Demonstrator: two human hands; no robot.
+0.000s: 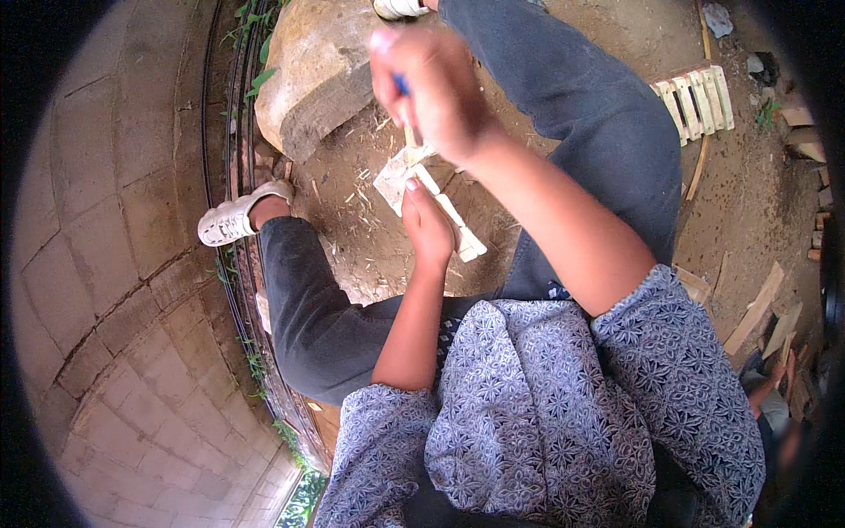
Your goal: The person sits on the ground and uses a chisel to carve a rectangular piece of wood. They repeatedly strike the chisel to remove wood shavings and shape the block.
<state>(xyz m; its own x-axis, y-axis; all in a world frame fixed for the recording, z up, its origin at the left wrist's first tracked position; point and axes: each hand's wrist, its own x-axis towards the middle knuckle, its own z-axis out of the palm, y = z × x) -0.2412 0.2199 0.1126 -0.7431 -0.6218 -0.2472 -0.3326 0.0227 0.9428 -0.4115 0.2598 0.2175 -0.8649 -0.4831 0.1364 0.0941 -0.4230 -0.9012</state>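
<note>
I sit on bare dirt strewn with pale wood chips (370, 189), my legs in dark trousers stretched to either side, with a big rough stone block (321, 75) just ahead of my left knee and a curved paved walk (114, 290) bending away beyond my left foot. One white sandal (231, 220) shows fully on that foot; a second (398, 8) peeks in at the top edge. To my right lie one small slatted wooden piece (697, 99) and a scatter of wood offcuts (764, 310) along the edge, too jumbled to count. My raised right forearm crosses in front of my right thigh and hides part of the ground there. My left hand (428, 227) is closed around a pale flat strip of wood (458, 227), thumb pressed on its upper face, holding it slanted between my knees above the chips; its far end widens into a ragged shaved patch. My right hand (433, 88) is clenched tight around a tool with a blue handle (400, 84), only a sliver of blue showing between my fingers, and its working end meets the top of the strip; the blade itself I cannot make out. One strip, one tool, two hands busy.
</note>
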